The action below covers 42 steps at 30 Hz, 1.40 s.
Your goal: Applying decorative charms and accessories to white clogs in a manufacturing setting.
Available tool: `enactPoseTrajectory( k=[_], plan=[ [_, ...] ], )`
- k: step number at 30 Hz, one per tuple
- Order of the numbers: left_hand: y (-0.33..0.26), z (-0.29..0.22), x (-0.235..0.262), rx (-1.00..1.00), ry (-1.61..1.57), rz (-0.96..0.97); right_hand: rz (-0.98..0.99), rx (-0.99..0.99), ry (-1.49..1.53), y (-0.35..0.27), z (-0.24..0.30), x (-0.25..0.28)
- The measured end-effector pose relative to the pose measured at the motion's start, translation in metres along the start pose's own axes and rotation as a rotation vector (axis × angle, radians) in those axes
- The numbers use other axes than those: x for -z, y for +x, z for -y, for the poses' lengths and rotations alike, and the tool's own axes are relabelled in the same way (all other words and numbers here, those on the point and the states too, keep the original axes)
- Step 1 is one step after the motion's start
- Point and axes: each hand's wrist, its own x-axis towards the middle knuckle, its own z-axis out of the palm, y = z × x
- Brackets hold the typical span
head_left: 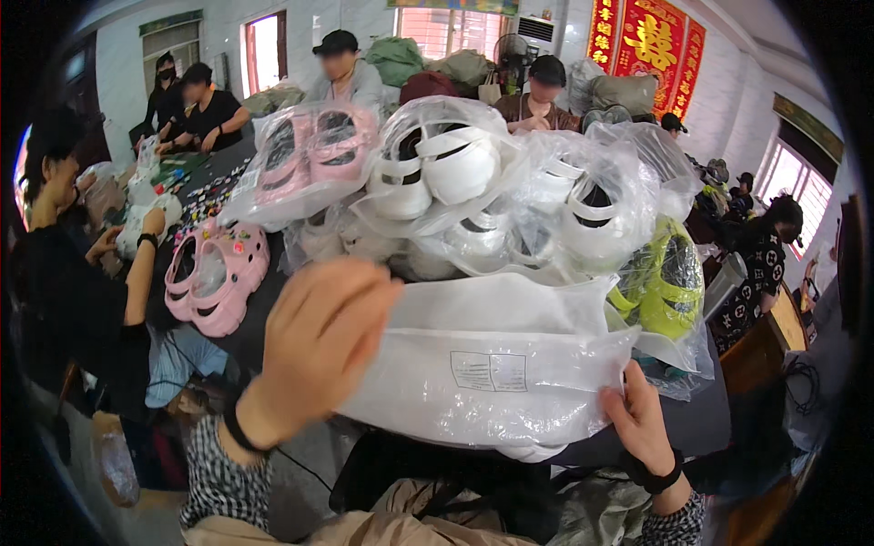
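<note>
In front of me lies a translucent white plastic bag (564,409) with a small printed panel; a white shape inside bulges at its lower edge. My right hand (637,419) is closed on the bag's right edge, the thumb lying on top. Over the bag's left part hovers my left hand (323,346), smeared by motion, so its grip cannot be made out. Just beyond the bag, see-through bags of white clogs (462,168) are piled up. Yellow-green clogs (674,287) in plastic sit by the right end. Unbagged pink clogs (214,282) with charms stand left of my left hand.
Another bag holds pink clogs (341,155) on the pile's left. Small colourful charms (214,196) are scattered on the dark table. A co-worker (82,300) at the left handles a white clog (150,218). Several other people work around the table, with stuffed sacks (396,59) behind.
</note>
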Motion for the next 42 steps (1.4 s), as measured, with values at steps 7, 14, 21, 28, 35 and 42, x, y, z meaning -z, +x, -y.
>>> enactPoseTrajectory(
  k=[7, 14, 21, 28, 35, 42],
  plan=[
    [-0.034, -0.095, 0.007, -0.105, -0.184, 0.375, -0.027, -0.011, 0.07, 0.008, 0.027, -0.006],
    [-0.071, -0.052, -0.046, -0.02, -0.338, 0.452, -0.067, 0.552, -0.507, -0.003, 0.035, 0.013],
    [-0.042, -0.022, -0.001, 0.026, -0.694, 0.806, 0.231, 0.568, -0.624, 0.007, 0.04, 0.018],
    [-0.051, 0.011, -0.013, 0.494, -0.74, 1.004, 0.085, 0.132, -0.077, 0.032, 0.021, 0.007],
    [-0.062, -0.045, -0.012, 0.137, -0.189, 0.314, 0.112, 0.134, -0.155, 0.06, 0.012, -0.002],
    [-0.063, -0.065, -0.051, 0.024, -0.213, 0.451, 0.015, 0.282, -0.484, 0.049, 0.027, -0.007]
  ],
)
